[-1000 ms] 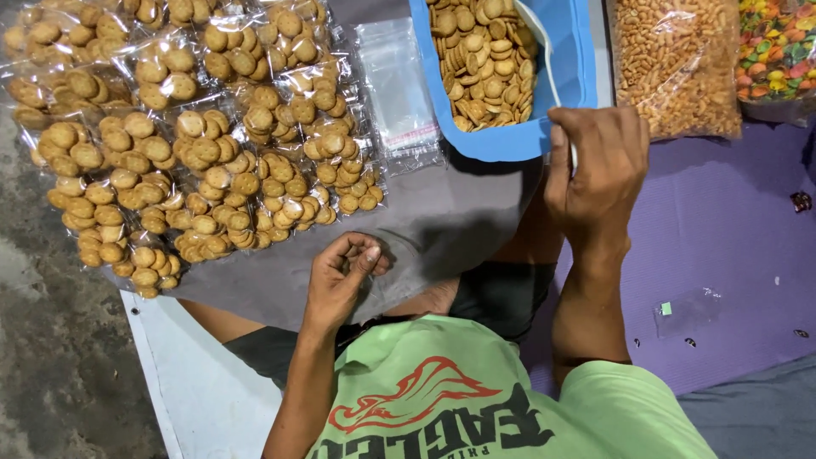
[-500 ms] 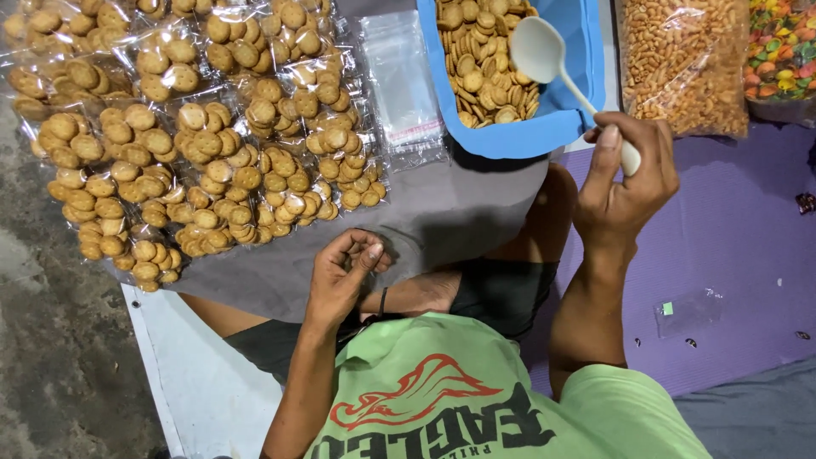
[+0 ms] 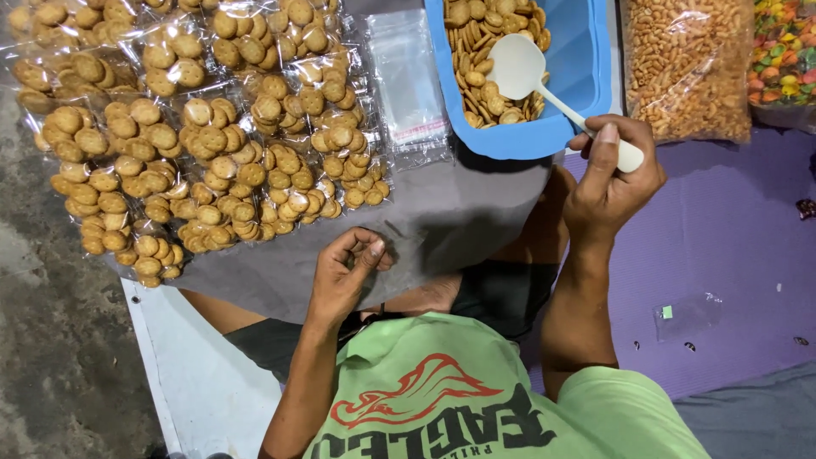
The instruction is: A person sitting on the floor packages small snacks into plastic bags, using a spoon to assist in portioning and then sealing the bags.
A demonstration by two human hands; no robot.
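The right hand [image 3: 608, 183] is closed around the handle of a white plastic scoop [image 3: 544, 89], thumb laid along the top; the bowl of the scoop rests on the round biscuits in the blue tub [image 3: 586, 64]. A second ago this hand lay flat at the tub's near edge with no scoop showing; half a second ago the scoop was already raised over the biscuits, and it sits in much the same place now. The left hand [image 3: 344, 272] has kept its spot over the grey cloth [image 3: 459, 229], fingers curled toward the thumb and pinched together. Whether a clear bag is between them I cannot tell.

Just left of the tub lies a stack of empty clear bags [image 3: 408, 81], flat and rectangular, with a thin red strip near the lower end. Further left, filled clear packets of biscuits [image 3: 221, 144] cover the cloth in overlapping rows. To the right of the tub stands a large clear bag of small golden-brown snacks [image 3: 688, 64], and beside it at the edge a bag of many-coloured snacks [image 3: 786, 51]. A small clear wrapper with a green patch [image 3: 684, 314] lies on the purple mat [image 3: 739, 246].
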